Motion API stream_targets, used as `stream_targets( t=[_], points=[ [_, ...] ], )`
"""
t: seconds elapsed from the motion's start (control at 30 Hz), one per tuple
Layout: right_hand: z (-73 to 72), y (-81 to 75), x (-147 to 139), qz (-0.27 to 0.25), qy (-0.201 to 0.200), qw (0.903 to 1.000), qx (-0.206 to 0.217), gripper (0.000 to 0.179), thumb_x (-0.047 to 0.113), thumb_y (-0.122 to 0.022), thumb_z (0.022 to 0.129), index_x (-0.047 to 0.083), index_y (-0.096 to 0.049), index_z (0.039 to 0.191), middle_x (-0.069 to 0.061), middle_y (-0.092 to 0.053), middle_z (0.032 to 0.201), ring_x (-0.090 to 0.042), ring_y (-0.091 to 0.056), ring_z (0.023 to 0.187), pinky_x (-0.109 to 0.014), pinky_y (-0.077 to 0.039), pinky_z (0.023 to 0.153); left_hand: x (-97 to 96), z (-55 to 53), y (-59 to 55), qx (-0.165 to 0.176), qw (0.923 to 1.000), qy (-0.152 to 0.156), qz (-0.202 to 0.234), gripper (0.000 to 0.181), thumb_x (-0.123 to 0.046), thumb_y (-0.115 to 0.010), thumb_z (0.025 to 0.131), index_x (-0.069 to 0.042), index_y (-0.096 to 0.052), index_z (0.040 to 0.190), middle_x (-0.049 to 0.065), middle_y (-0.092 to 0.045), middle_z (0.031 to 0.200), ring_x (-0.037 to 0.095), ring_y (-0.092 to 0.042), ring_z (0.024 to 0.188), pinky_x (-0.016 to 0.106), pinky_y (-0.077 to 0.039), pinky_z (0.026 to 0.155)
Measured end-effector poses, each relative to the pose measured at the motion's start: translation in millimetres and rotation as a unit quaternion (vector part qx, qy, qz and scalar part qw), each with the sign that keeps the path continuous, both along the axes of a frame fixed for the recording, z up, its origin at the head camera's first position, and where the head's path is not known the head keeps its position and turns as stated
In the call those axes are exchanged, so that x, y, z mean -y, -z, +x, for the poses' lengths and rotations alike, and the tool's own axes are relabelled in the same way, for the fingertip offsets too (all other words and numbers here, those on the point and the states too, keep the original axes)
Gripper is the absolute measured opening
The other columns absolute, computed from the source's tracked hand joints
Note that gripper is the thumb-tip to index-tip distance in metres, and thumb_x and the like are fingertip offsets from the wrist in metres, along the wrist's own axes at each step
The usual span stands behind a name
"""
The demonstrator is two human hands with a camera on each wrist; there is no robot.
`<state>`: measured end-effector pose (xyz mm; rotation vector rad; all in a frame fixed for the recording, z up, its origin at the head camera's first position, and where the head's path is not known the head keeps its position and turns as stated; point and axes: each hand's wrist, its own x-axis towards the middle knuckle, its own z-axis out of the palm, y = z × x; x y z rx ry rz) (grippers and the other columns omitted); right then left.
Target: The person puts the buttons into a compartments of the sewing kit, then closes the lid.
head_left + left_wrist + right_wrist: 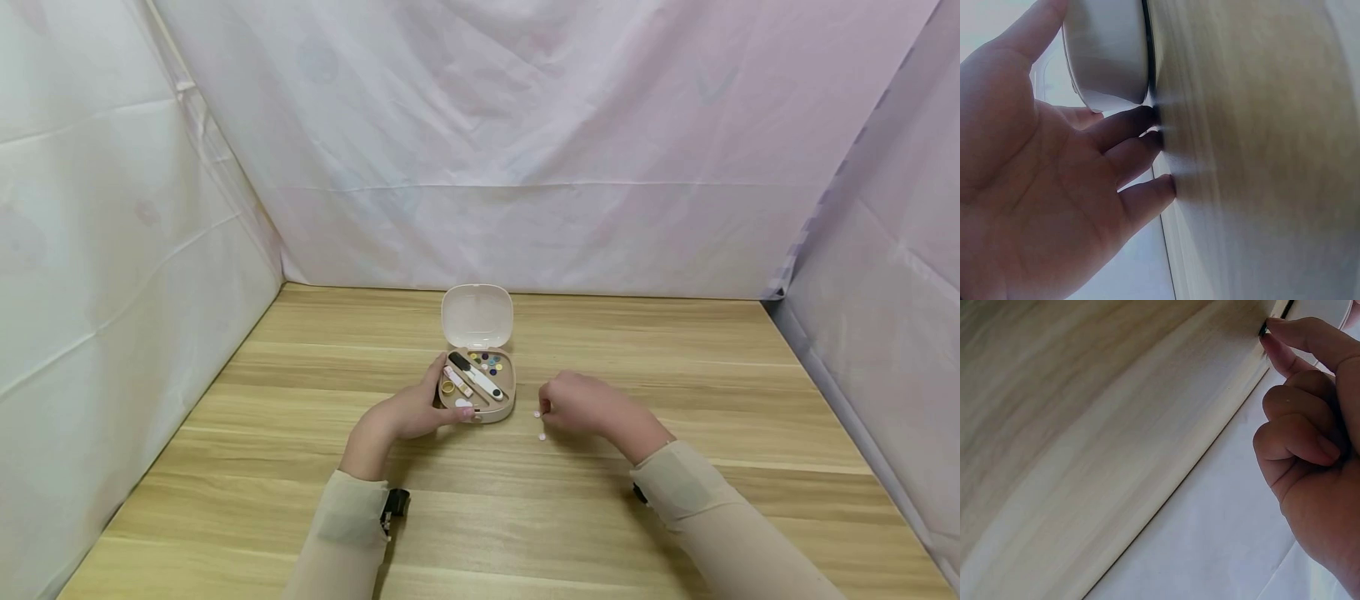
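Left hand (pixel 407 412) against lidded case (pixel 498 414)

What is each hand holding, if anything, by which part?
Left hand: sewing box, by its left side and near edge. Right hand: tiny dark object; gripped part unclear.

On the table (pixel 465 542), around the box (pixel 498 414): lid (pixel 477 317) at twelve o'clock, left hand (pixel 408 412) at eight, right hand (pixel 585 406) past three, two small pieces (pixel 542 437), perhaps buttons, at four. Inside, snips (pixel 477 379) lie from eleven to five.

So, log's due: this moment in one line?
left hand: holds box; right hand: pinches something dark; lid: open; white button: on table
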<state>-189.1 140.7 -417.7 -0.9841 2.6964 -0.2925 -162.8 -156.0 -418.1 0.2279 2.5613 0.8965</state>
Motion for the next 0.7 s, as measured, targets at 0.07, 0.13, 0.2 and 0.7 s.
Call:
stream_targets(
  t=[0.07,0.13,0.2,0.7],
  points=[
    [0.7,-0.3,0.5,0.001,-0.002,1.0,-0.007,0.014,0.013,-0.074,0.096,0.012,-0.076,0.082,0.004,-0.072,0.078,-0.005,-0.058,0.068,-0.027,-0.055,0.068,0.0,0.2,0.0,-0.001,1.0,0.0,0.001,0.116,-0.058,-0.074,0.096,-0.02,0.003,0.173,0.03,-0.036,0.168,0.048,-0.046,0.15,0.062,-0.039,0.123],
    [1.2,-0.7,0.9,0.002,-0.004,0.9999,-0.014,0.014,0.012,-0.074,0.095,0.012,-0.076,0.082,0.005,-0.071,0.077,-0.005,-0.058,0.067,-0.027,-0.055,0.067,-0.2,0.9,-0.5,-0.002,1.0,0.001,0.003,0.115,-0.057,-0.074,0.096,-0.02,0.003,0.173,0.031,-0.035,0.168,0.049,-0.046,0.15,0.062,-0.039,0.123],
    [1.4,-0.1,1.0,0.002,-0.004,0.9998,-0.017,0.014,0.012,-0.074,0.095,0.013,-0.076,0.081,0.005,-0.071,0.076,-0.005,-0.057,0.066,-0.027,-0.055,0.066,-0.5,1.5,-1.0,-0.003,1.0,0.001,0.004,0.115,-0.056,-0.074,0.096,-0.02,0.003,0.173,0.031,-0.035,0.168,0.049,-0.046,0.15,0.062,-0.039,0.123],
    [0.9,4.4,-0.3,-0.011,-0.012,0.9995,-0.026,0.012,0.013,-0.075,0.094,0.012,-0.077,0.083,0.005,-0.072,0.076,-0.004,-0.057,0.065,-0.026,-0.056,0.065,-0.8,2.0,-1.5,-0.001,1.0,0.002,0.002,0.115,-0.058,-0.073,0.096,-0.019,0.003,0.173,0.031,-0.035,0.169,0.048,-0.044,0.152,0.061,-0.039,0.124]
  ],
)
